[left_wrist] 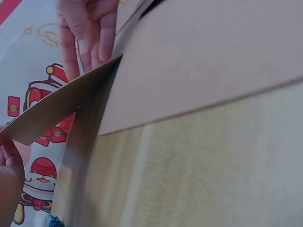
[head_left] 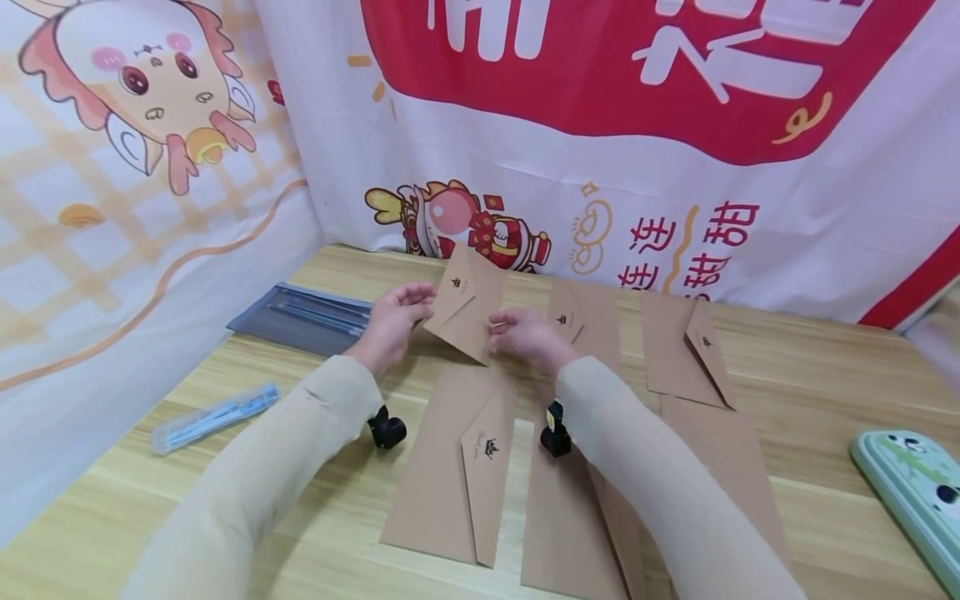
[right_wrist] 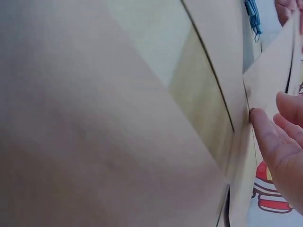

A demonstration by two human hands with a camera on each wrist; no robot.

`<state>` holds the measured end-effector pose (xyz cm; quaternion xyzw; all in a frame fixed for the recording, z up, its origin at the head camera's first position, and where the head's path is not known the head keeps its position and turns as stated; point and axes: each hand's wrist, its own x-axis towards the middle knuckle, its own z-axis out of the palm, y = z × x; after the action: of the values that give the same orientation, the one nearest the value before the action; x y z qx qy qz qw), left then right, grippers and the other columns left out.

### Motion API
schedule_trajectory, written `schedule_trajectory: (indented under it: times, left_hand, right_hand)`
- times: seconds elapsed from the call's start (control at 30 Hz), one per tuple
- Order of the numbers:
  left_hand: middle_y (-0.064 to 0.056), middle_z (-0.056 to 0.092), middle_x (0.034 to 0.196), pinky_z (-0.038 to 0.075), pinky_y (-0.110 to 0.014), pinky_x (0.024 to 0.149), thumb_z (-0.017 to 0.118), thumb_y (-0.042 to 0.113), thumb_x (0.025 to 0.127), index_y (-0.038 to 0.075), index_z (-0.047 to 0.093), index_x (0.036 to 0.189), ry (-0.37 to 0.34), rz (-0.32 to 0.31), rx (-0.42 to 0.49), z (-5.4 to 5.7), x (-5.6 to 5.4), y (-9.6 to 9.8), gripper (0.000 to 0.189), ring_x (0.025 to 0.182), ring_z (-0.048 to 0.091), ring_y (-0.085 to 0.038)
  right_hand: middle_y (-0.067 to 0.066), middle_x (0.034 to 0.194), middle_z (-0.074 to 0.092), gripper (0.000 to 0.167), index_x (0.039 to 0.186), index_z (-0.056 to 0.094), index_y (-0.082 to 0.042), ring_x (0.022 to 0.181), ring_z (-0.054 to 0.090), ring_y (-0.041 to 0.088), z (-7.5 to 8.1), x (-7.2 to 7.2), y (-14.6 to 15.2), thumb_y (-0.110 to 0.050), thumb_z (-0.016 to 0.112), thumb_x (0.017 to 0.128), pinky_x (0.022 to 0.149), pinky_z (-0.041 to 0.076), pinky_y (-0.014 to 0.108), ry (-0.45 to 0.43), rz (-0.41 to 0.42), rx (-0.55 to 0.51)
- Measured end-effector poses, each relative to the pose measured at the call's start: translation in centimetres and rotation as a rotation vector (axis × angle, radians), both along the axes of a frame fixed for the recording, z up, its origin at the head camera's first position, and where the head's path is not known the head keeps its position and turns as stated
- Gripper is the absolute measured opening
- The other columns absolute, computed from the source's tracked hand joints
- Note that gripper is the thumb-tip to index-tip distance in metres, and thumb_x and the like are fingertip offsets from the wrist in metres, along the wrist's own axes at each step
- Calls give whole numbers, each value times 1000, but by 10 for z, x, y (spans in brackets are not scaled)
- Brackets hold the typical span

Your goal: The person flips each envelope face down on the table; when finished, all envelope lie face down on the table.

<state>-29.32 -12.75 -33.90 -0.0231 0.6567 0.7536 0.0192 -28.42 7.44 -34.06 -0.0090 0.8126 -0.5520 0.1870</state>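
Note:
A brown paper envelope (head_left: pixel 472 300) with a crown print and a slanted flap stands tilted above the tabletop, its lower edge raised in the left wrist view. My left hand (head_left: pixel 396 321) pinches its left edge; in the left wrist view the fingers (left_wrist: pixel 10 158) meet its corner. At the opposite edge is my right hand (head_left: pixel 528 335), its extended fingers (right_wrist: pixel 267 135) touching the side and the thumb apart from them. Just below lies another brown envelope (head_left: pixel 450 450), its flap on the right side.
More brown envelopes lie to the right, including one at the back (head_left: pixel 675 350). A dark zip pouch (head_left: pixel 300 321) and a clear case with blue contents (head_left: pixel 217 417) are on the left. A green pencil case (head_left: pixel 911 492) sits at the right edge. Printed cloth (head_left: pixel 600 183) hangs behind the table.

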Motion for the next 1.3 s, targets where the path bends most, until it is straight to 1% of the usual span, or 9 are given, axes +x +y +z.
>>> schedule_trajectory:
  times: [0.23,0.33,0.53,0.67,0.77,0.9,1.03,1.13,1.3]
  left_hand:
    - [-10,56,114,48,-20,89,51,-15,83,-8,47,125,83,-57,80,12,2,11,42,97,54,-11]
    - [-13,56,115,48,-20,87,52,-14,84,-9,47,125,108,-80,82,18,3,20,41,95,54,-10]
    - [-22,50,127,45,-28,96,53,-9,86,-8,48,125,128,-134,7,26,8,42,39,102,54,-15]
    - [-19,52,125,42,-32,101,54,-7,87,-7,50,124,140,-164,-34,30,10,52,37,113,51,-24]
    - [-16,54,121,42,-33,101,55,-6,86,-6,51,123,146,-169,-42,32,10,57,37,118,48,-30]
    - [-12,56,118,42,-32,100,56,-3,87,-3,53,122,133,-165,-67,32,10,59,35,116,50,-27]
    - [-12,55,125,41,-33,101,55,0,89,1,54,122,123,-172,-99,32,10,59,34,115,51,-23]
    - [-11,52,130,41,-34,102,55,2,90,2,54,123,115,-179,-98,31,10,58,33,117,51,-22]
    - [-11,51,131,40,-36,103,54,4,91,0,52,125,96,-188,-74,31,12,58,34,119,49,-25]
  right_hand:
    - [14,139,45,57,139,40,-7,126,45,26,-3,3,-1,0,60,85,102,40,34,16,71,-69]
    - [15,142,42,57,141,37,-6,128,43,26,-4,4,0,-1,58,87,103,39,35,-3,80,-128]
    - [15,137,47,60,141,37,-9,123,48,26,-7,6,3,2,58,85,102,40,34,-44,27,-238]
    - [18,133,49,66,143,34,-11,117,53,30,-6,13,2,5,58,84,96,47,35,-52,-17,-293]
    - [19,130,50,72,145,31,-15,112,56,31,-1,19,-1,5,62,82,90,51,34,-46,-57,-306]
    - [16,129,52,72,142,36,-16,110,57,28,8,27,-6,-1,68,79,87,52,31,53,-103,-248]
    - [13,124,57,59,133,48,-11,112,56,25,13,32,-11,-6,71,79,90,50,32,209,-150,-174]
    - [11,116,62,48,124,56,-9,107,58,23,14,34,-14,-5,71,78,90,50,32,280,-199,-161]
    - [15,106,66,37,114,63,-5,95,63,22,14,37,-20,-2,69,78,81,54,28,378,-239,-106]
